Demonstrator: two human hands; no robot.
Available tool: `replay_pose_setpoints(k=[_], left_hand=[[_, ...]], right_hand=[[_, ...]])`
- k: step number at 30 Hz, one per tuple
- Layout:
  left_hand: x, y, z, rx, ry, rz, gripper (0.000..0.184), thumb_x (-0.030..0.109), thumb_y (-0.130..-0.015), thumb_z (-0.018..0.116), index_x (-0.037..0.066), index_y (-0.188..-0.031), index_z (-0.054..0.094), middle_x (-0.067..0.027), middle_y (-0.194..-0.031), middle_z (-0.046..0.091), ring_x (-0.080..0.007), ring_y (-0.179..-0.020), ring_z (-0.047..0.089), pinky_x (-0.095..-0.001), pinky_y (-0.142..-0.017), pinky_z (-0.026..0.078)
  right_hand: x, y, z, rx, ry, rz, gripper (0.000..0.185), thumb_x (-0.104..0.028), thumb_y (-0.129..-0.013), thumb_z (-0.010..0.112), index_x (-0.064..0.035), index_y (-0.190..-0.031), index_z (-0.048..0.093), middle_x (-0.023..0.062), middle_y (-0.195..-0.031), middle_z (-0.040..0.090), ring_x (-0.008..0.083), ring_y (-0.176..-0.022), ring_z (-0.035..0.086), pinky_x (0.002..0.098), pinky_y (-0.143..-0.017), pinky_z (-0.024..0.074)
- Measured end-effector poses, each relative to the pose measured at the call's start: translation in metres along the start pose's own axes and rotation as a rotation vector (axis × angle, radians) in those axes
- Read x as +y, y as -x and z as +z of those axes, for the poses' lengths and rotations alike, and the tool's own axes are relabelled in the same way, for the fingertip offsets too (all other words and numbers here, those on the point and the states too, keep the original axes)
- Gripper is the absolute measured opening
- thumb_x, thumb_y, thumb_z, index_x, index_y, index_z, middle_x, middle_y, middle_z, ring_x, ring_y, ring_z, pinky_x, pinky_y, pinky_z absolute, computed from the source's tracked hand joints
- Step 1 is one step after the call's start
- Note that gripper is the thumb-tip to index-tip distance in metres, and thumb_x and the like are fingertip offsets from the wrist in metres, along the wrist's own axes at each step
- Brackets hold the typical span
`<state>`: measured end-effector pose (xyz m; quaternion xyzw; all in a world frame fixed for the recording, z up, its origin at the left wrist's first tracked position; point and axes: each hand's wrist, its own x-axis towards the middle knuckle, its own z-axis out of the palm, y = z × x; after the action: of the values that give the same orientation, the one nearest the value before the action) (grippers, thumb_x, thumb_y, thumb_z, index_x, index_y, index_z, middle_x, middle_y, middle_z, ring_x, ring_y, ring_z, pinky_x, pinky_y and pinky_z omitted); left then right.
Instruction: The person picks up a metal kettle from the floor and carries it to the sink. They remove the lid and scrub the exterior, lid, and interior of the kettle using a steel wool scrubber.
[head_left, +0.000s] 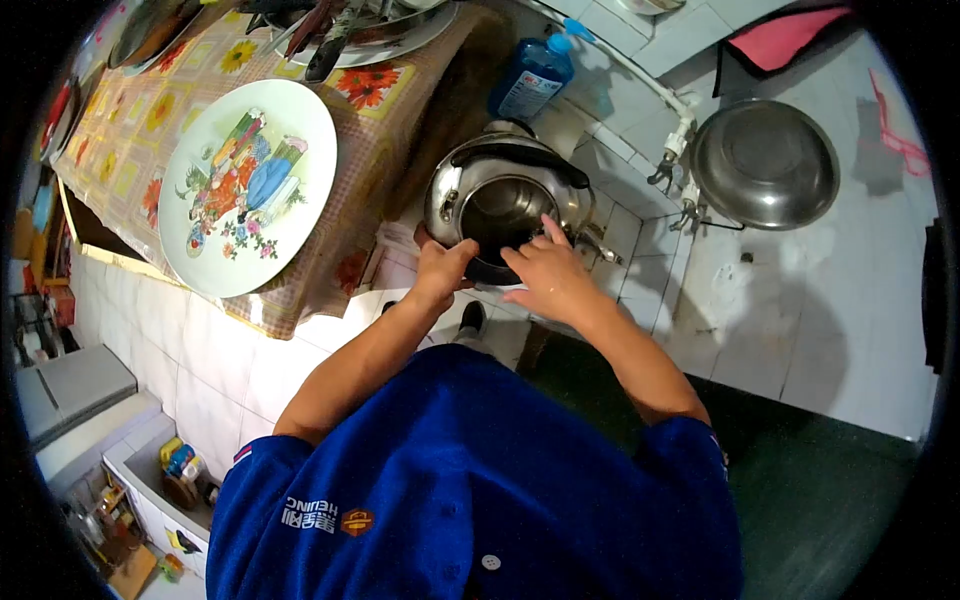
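A shiny metal kettle with a black handle arched over its top stands in front of me, its round opening uncovered. My left hand grips the near left rim of the kettle, thumb toward the opening. At the near right side of the opening is my right hand, fingers spread, the index finger pointing up over the rim. Nothing shows held in the right hand. The fingertips of the left hand are partly hidden behind the kettle wall.
A large oval plate with painted figures lies on the flowered tablecloth at left. Behind the kettle stands a blue bottle. Taps and an upturned metal basin are at right.
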<state>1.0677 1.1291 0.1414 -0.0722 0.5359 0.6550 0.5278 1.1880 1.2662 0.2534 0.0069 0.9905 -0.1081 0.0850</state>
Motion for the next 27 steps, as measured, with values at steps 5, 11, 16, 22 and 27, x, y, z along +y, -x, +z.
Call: replay_pose_setpoints(k=[5,11,16,22,27], left_hand=[[-0.005,0.003,-0.004,0.053,-0.054,0.104,0.084,0.005,-0.076,0.070,0.001,-0.142,0.019,-0.0126,-0.097,0.062,-0.0262,-0.073,0.064,-0.0377,-0.062,0.055],[0.037,0.076,0.017,0.268,-1.086,1.327,0.067,0.002,-0.071,0.073,0.003,-0.132,0.045,-0.0206,-0.118,0.057,-0.0395,-0.119,0.049,-0.0441,-0.101,0.040],[0.038,0.065,0.051,0.081,-1.444,1.418,0.022,0.001,-0.076,0.060,0.003,-0.098,0.065,-0.0179,-0.104,0.064,-0.0379,-0.102,0.060,-0.0459,-0.084,0.049],[0.039,-0.022,0.061,-0.376,-2.038,0.469,0.033,0.009,-0.075,0.066,0.004,-0.108,0.068,-0.0235,-0.112,0.066,-0.0385,-0.102,0.065,-0.0432,-0.082,0.054],[-0.021,-0.113,0.015,-0.371,-2.073,0.411,0.046,0.022,-0.078,0.071,0.005,-0.121,0.065,-0.0189,-0.123,0.065,-0.0311,-0.113,0.063,-0.0411,-0.096,0.049]], right_hand=[[0.000,0.011,0.028,-0.007,0.182,-0.043,0.026,-0.011,-0.076,0.069,-0.0085,-0.102,0.067,0.0073,-0.083,0.064,0.0245,-0.089,0.060,0.0522,-0.116,0.0272],[0.014,0.015,0.060,0.205,0.162,-0.167,0.013,-0.011,-0.076,0.061,-0.0093,-0.083,0.072,0.0070,-0.076,0.065,0.0235,-0.086,0.062,0.0480,-0.111,0.0347],[0.023,0.011,0.068,0.588,0.147,-0.296,0.017,-0.012,-0.078,0.060,-0.0099,-0.088,0.073,0.0079,-0.075,0.066,0.0244,-0.084,0.063,0.0428,-0.101,0.0396],[0.029,0.016,0.070,0.275,0.151,-0.300,0.019,-0.010,-0.079,0.058,-0.0116,-0.092,0.071,0.0080,-0.076,0.067,0.0238,-0.082,0.062,0.0386,-0.092,0.0375],[0.031,0.015,0.068,0.238,0.262,-0.289,0.015,-0.012,-0.077,0.060,-0.0123,-0.090,0.068,0.0061,-0.076,0.067,0.0240,-0.081,0.063,0.0368,-0.085,0.0389]])
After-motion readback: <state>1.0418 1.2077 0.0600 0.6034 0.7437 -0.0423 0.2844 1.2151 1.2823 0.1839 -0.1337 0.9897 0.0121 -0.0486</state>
